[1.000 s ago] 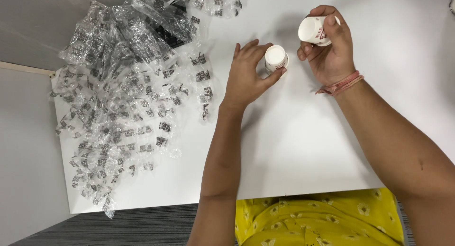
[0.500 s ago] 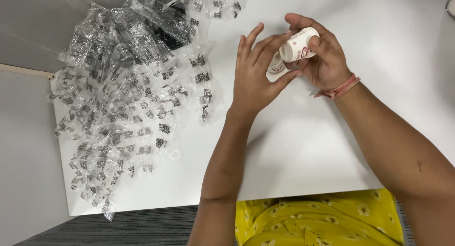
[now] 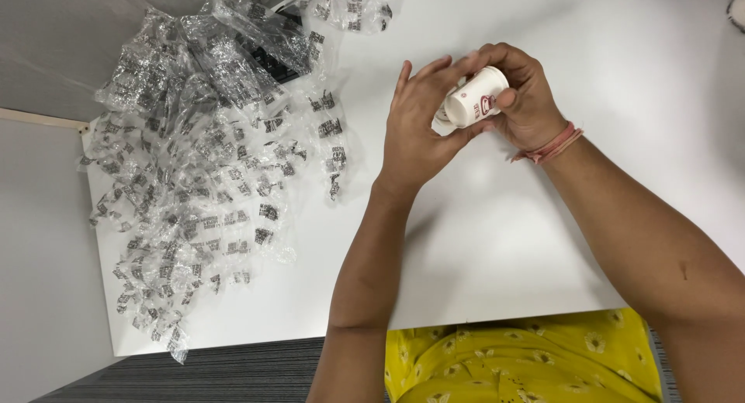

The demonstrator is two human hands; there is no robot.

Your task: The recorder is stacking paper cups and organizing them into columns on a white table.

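Right hand point(image 3: 528, 100) curled tight around small white bottle point(image 3: 475, 98) | left hand point(image 3: 419, 127) half open, fingertips touching bottle's end | held above white table point(image 3: 497, 240), near far edge

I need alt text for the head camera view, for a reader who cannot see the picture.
Two bare hands meet over a white table: the right hand holds a small white cup on its side, and the left hand touches its open end. A heap of clear plastic wrappers with dark print lies at the left of the table.
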